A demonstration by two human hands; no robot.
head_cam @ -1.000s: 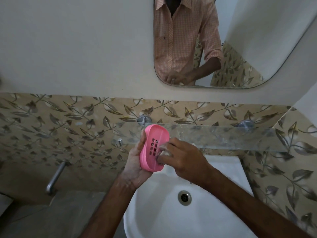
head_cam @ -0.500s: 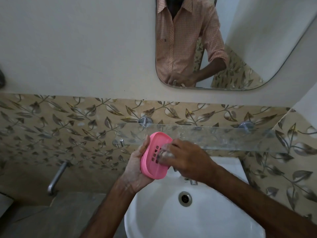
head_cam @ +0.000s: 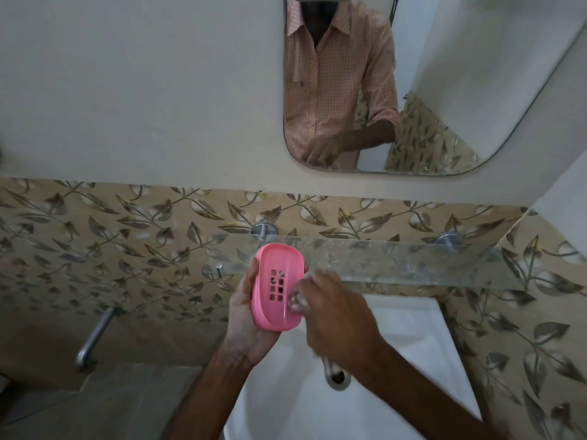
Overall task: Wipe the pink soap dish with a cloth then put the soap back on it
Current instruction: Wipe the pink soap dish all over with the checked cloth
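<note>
Closest to us, the white sink lies under our forearms. Above its left rim our left hand grips the pink soap dish from behind, fingers wrapped round its edge. The dish is tilted nearly upright, its slotted inside facing us. Our right hand is blurred. Its fingers curl on a small pale wad pressed to the dish's inner right side. Beyond are the glass shelf, leaf-patterned tiles and the mirror.

Over one sink: one pink soap dish, one cloth, two hands (left hand, right hand). Behind sink: one glass shelf, one mirror.
</note>
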